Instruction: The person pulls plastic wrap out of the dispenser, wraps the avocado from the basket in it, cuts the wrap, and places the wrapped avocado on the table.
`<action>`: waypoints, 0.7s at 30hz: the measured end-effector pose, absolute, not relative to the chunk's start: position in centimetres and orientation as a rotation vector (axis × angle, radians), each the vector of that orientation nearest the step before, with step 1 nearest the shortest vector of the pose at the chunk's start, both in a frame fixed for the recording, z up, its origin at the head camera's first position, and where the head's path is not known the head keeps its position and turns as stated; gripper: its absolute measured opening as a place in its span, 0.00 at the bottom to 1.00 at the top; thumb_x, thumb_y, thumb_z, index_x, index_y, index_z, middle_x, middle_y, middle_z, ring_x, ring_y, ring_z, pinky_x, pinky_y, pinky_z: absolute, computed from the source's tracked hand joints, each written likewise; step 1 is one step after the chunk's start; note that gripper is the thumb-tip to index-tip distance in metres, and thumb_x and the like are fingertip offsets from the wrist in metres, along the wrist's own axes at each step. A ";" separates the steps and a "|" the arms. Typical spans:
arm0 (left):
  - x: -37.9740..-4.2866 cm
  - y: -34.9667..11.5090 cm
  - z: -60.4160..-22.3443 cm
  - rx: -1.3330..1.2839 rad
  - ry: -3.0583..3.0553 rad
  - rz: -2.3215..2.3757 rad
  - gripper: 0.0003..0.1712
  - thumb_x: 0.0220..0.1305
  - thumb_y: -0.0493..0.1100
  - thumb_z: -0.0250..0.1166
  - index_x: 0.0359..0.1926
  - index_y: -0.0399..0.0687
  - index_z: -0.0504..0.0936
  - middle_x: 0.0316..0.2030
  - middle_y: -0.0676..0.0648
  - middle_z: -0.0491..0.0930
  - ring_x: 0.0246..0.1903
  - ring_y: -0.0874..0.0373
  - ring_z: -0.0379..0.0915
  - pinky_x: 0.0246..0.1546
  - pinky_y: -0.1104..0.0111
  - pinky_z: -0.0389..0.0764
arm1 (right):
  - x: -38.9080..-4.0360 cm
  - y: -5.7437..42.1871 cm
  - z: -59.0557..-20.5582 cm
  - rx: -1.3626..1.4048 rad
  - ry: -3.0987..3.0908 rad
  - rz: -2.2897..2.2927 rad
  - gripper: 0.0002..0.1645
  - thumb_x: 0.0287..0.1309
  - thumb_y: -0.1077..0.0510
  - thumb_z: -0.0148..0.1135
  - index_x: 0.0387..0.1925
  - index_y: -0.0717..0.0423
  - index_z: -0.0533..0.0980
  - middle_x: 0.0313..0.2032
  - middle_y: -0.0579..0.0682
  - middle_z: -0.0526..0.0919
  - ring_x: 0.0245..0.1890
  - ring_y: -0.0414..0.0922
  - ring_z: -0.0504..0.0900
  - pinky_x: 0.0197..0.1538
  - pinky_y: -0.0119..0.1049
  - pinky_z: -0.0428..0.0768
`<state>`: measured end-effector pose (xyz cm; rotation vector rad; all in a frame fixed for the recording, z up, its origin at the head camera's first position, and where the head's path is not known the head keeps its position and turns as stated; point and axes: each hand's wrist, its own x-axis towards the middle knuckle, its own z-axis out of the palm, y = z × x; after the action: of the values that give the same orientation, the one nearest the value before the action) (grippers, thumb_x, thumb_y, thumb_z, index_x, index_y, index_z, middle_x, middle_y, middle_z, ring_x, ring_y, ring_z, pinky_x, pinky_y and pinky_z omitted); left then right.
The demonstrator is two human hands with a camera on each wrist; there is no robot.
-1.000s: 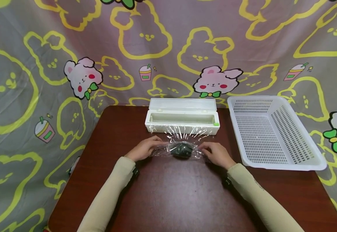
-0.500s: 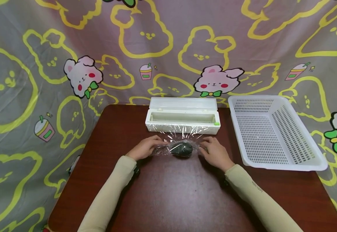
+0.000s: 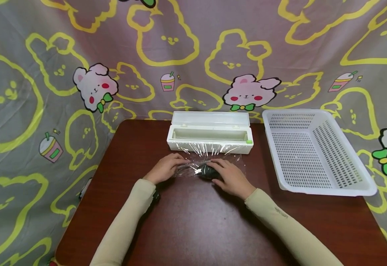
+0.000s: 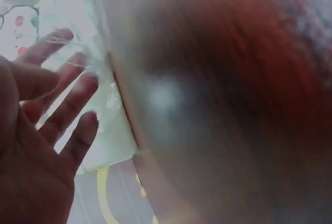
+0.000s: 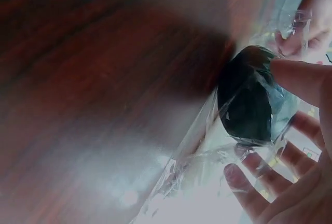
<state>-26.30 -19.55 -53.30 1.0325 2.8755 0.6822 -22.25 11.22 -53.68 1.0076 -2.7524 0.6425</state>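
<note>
**One dark green object [image 3: 207,171] sat under clear film [image 3: 187,170], your right hand [image 3: 230,178] around it**

You had the object near the middle of the brown surface [image 3: 200,221], between your two hands and just in front of a long white box [image 3: 210,129]. Your right fingers [image 5: 265,175] were curled over its far side and your thumb [image 5: 298,76] lay against its near side, so that you gripped it through the film. Whether its underside touched the surface, you could not tell.

Your left hand [image 3: 164,169] was just to the left of the object and apart from it. Its fingers were spread and slightly bent, with film at their tips; whether they pinched the film, you could not tell.

The film ran in shiny creases from the front of the box towards you and bunched up beside your left hand. The lid [image 3: 210,118] of the box stood raised at the back, and a small green tab [image 3: 249,142] sat at the front right corner. To the right of the box stood a white perforated basket [image 3: 299,159]. Behind everything hung a cloth [image 3: 193,44] printed with yellow-outlined animals.
</note>
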 end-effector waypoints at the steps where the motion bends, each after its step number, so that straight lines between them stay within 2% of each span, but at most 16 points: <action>1: -26.2 -19.4 -53.2 1.032 2.907 0.667 0.30 0.67 0.24 0.55 0.63 0.53 0.84 0.52 0.47 0.82 0.55 0.49 0.77 0.59 0.53 0.78 | -22.4 11.1 -53.7 1.005 -2.755 0.650 0.42 0.56 0.54 0.79 0.71 0.49 0.72 0.65 0.53 0.77 0.62 0.57 0.79 0.63 0.56 0.79; 4: -25.8 -18.7 -52.7 1.037 2.973 0.638 0.26 0.70 0.29 0.56 0.63 0.52 0.84 0.53 0.46 0.83 0.55 0.48 0.76 0.59 0.50 0.76 | -22.6 10.9 -53.7 1.004 -2.759 0.667 0.42 0.53 0.54 0.81 0.69 0.50 0.73 0.62 0.53 0.77 0.60 0.56 0.80 0.62 0.55 0.80; 7: -25.0 -17.6 -52.1 1.065 3.000 0.576 0.20 0.73 0.45 0.61 0.63 0.55 0.83 0.54 0.49 0.83 0.56 0.50 0.76 0.60 0.51 0.75 | -22.9 10.6 -53.7 1.010 -2.758 0.681 0.42 0.51 0.55 0.82 0.67 0.50 0.74 0.58 0.52 0.78 0.58 0.55 0.81 0.61 0.53 0.81; 10: -24.3 -16.6 -51.8 1.122 3.002 0.463 0.29 0.67 0.61 0.68 0.65 0.59 0.82 0.55 0.52 0.83 0.56 0.52 0.76 0.62 0.52 0.74 | -23.1 10.4 -53.7 1.011 -2.758 0.680 0.41 0.50 0.56 0.83 0.65 0.50 0.74 0.56 0.52 0.79 0.56 0.54 0.81 0.58 0.53 0.82; 12: -23.9 -16.1 -51.9 1.145 2.993 0.379 0.36 0.61 0.67 0.71 0.67 0.61 0.80 0.56 0.53 0.82 0.57 0.52 0.76 0.64 0.53 0.73 | -23.2 10.4 -53.7 1.012 -2.754 0.674 0.40 0.51 0.56 0.82 0.65 0.49 0.74 0.56 0.52 0.79 0.55 0.54 0.82 0.57 0.53 0.83; 15: -23.5 -15.7 -52.1 1.146 2.988 0.294 0.41 0.58 0.69 0.73 0.69 0.61 0.78 0.58 0.53 0.82 0.59 0.52 0.76 0.65 0.52 0.71 | -23.4 10.6 -53.8 1.017 -2.746 0.662 0.39 0.51 0.55 0.82 0.64 0.48 0.75 0.56 0.51 0.80 0.54 0.53 0.83 0.57 0.52 0.83; 21: -23.3 -15.3 -52.5 1.130 3.024 0.296 0.40 0.59 0.68 0.72 0.70 0.62 0.77 0.55 0.54 0.83 0.57 0.52 0.76 0.63 0.51 0.72 | -23.5 11.1 -53.7 1.037 -2.726 0.685 0.38 0.51 0.56 0.83 0.63 0.47 0.76 0.56 0.50 0.80 0.54 0.53 0.84 0.57 0.53 0.83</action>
<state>-23.35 -15.31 -52.51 1.1297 3.0237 0.2959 -23.49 11.09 -53.71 1.0370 -2.7264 0.6848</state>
